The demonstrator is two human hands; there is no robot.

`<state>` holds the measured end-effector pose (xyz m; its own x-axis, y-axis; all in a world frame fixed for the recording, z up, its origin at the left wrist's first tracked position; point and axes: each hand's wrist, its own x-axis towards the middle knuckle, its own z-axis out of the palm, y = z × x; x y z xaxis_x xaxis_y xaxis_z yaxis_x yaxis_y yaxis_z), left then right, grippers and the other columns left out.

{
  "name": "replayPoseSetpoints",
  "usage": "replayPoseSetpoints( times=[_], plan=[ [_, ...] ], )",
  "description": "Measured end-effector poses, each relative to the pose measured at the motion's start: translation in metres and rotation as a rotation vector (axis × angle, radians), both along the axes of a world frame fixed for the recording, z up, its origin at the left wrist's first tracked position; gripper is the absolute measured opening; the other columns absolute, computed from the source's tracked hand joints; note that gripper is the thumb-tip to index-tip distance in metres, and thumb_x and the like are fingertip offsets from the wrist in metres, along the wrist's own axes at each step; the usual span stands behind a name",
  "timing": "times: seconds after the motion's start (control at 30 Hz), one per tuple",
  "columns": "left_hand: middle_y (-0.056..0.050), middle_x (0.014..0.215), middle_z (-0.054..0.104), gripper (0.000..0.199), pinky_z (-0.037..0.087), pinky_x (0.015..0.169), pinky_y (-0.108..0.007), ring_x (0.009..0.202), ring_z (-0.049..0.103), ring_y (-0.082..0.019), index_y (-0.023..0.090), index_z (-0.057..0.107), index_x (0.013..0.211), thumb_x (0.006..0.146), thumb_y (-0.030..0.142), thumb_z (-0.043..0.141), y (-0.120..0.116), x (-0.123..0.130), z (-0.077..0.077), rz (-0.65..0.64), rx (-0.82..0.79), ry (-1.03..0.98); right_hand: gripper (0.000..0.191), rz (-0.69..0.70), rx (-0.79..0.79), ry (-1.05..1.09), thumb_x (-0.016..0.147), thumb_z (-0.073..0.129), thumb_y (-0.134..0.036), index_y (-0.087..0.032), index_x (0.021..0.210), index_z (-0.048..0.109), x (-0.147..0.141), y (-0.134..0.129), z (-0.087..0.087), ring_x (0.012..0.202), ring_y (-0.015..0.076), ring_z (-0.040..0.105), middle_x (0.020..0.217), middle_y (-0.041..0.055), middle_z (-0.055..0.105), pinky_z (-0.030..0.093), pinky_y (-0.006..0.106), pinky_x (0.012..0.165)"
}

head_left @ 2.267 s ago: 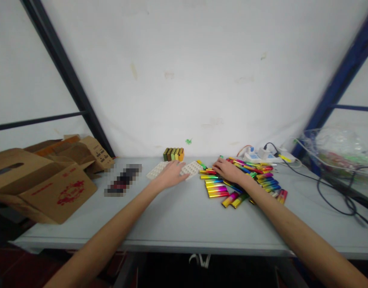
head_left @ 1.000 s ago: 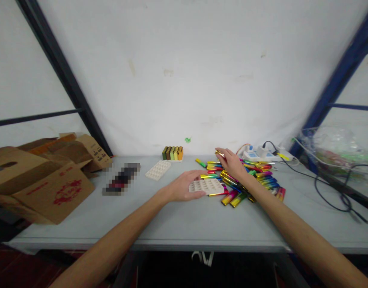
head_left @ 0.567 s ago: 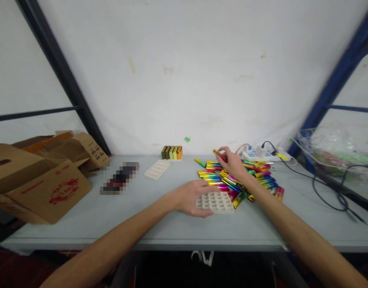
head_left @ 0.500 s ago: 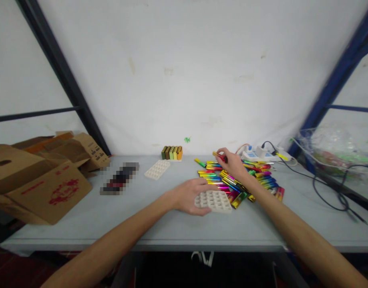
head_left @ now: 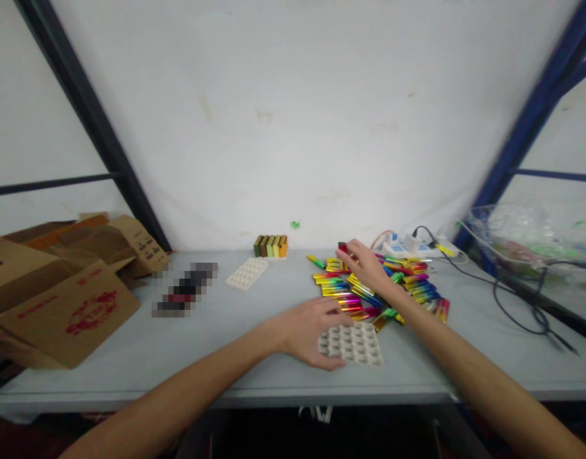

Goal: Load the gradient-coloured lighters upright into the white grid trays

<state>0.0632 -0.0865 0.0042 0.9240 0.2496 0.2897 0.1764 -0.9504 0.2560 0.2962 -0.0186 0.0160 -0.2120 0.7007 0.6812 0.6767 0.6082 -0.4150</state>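
Observation:
My left hand grips the left side of a white tray with rows of square cells, near the table's front. The tray's cells look empty. My right hand is closed on a small red lighter above the back of a loose pile of shiny, many-coloured lighters. Its fingers cover part of that lighter. Farther left lies a second white tray. Behind it, upright lighters in green, brown, yellow and orange stand in rows in another white tray.
Open cardboard boxes fill the table's left end, beside a blurred dark object. At the back right are a power strip, black cables and a clear plastic bag. A grey table bears everything.
My left hand and its tray have moved nearer the table's front edge. The lighter in my right hand has turned from lying sideways to more upright. The view has shifted slightly.

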Motion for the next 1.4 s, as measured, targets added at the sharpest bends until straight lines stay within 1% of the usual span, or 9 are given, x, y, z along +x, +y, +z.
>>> replayPoseSetpoints(
  times=[0.1, 0.27, 0.43, 0.63, 0.73, 0.9, 1.1, 1.27, 1.4],
  plan=[
    [-0.011, 0.117, 0.064, 0.066, 0.048, 0.1, -0.041, 0.107, 0.062, -0.029, 0.023, 0.06, 0.131, 0.08, 0.061, 0.074, 0.006, -0.001, -0.006, 0.087, 0.045, -0.001, 0.043, 0.127, -0.101, 0.126, 0.103, 0.044, -0.054, -0.021, 0.079, 0.056, -0.013, -0.01, 0.004, 0.084, 0.0197, 0.059, 0.09, 0.0063, 0.062, 0.047, 0.033, 0.08],
    [-0.011, 0.123, 0.063, 0.066, 0.044, 0.108, -0.044, 0.117, 0.058, -0.031, 0.024, 0.057, 0.137, 0.084, 0.062, 0.07, 0.018, -0.004, -0.011, 0.194, 0.06, -0.014, 0.044, 0.446, -0.375, 0.35, 0.105, 0.04, -0.054, -0.02, 0.086, 0.06, -0.031, -0.026, 0.006, 0.08, 0.0179, 0.063, 0.082, 0.0033, 0.066, 0.05, 0.033, 0.082],
    [-0.014, 0.124, 0.061, 0.067, 0.045, 0.107, -0.049, 0.117, 0.057, -0.033, 0.021, 0.056, 0.137, 0.087, 0.064, 0.065, 0.028, -0.003, -0.011, 0.299, 0.101, 0.05, 0.041, 0.504, -0.505, 0.552, 0.099, 0.049, -0.062, -0.022, 0.1, 0.058, -0.036, -0.026, -0.002, 0.065, 0.0135, 0.056, 0.075, -0.0028, 0.057, 0.047, 0.027, 0.064],
    [-0.013, 0.127, 0.059, 0.068, 0.045, 0.109, -0.043, 0.121, 0.056, -0.031, 0.023, 0.054, 0.139, 0.086, 0.062, 0.069, 0.037, -0.025, -0.005, 0.219, 0.023, 0.025, 0.05, 0.48, -0.579, 0.667, 0.093, 0.051, -0.07, -0.023, 0.077, 0.048, -0.041, -0.023, -0.007, 0.052, 0.0107, 0.033, 0.061, -0.0065, 0.038, 0.029, 0.025, 0.048],
    [-0.011, 0.124, 0.058, 0.072, 0.046, 0.107, -0.041, 0.117, 0.058, -0.029, 0.022, 0.054, 0.14, 0.082, 0.061, 0.073, 0.041, -0.039, -0.005, 0.282, -0.047, 0.005, 0.057, 0.383, -0.542, 0.64, 0.092, 0.049, -0.073, -0.023, 0.067, 0.043, -0.043, -0.029, -0.005, 0.049, 0.0097, 0.026, 0.057, -0.007, 0.031, 0.022, 0.026, 0.046],
    [-0.009, 0.123, 0.056, 0.075, 0.045, 0.108, -0.041, 0.116, 0.058, -0.028, 0.027, 0.056, 0.14, 0.079, 0.066, 0.074, 0.048, -0.047, -0.003, 0.362, -0.103, 0.049, 0.06, 0.154, -0.396, 0.479, 0.091, 0.049, -0.073, -0.023, 0.06, 0.038, -0.045, -0.032, -0.007, 0.052, 0.0105, 0.029, 0.055, -0.005, 0.032, 0.021, 0.028, 0.049],
    [-0.009, 0.124, 0.057, 0.093, 0.043, 0.108, -0.041, 0.118, 0.056, -0.031, 0.027, 0.052, 0.146, 0.07, 0.075, 0.076, 0.052, -0.056, 0.006, 0.401, -0.095, 0.132, 0.052, -0.035, -0.3, 0.391, 0.088, 0.05, -0.065, -0.024, 0.06, 0.034, -0.043, -0.028, -0.012, 0.053, 0.0102, 0.027, 0.056, -0.0052, 0.029, 0.019, 0.028, 0.05],
    [-0.009, 0.122, 0.058, 0.08, 0.043, 0.106, -0.037, 0.118, 0.057, -0.029, 0.022, 0.062, 0.134, 0.074, 0.074, 0.072, 0.058, -0.069, 0.011, 0.425, -0.136, 0.155, 0.043, -0.087, -0.275, 0.342, 0.087, 0.048, -0.054, -0.024, 0.06, 0.034, -0.043, -0.031, -0.009, 0.053, 0.0107, 0.029, 0.055, -0.005, 0.031, 0.019, 0.028, 0.051],
    [-0.008, 0.113, 0.061, 0.073, 0.047, 0.098, -0.037, 0.109, 0.06, -0.028, 0.02, 0.066, 0.125, 0.074, 0.071, 0.074, 0.061, -0.069, 0.01, 0.432, -0.15, 0.131, 0.04, -0.046, -0.276, 0.336, 0.088, 0.05, -0.048, -0.024, 0.061, 0.034, -0.043, -0.032, -0.011, 0.055, 0.0112, 0.03, 0.055, -0.0048, 0.031, 0.02, 0.028, 0.052]
  ],
)
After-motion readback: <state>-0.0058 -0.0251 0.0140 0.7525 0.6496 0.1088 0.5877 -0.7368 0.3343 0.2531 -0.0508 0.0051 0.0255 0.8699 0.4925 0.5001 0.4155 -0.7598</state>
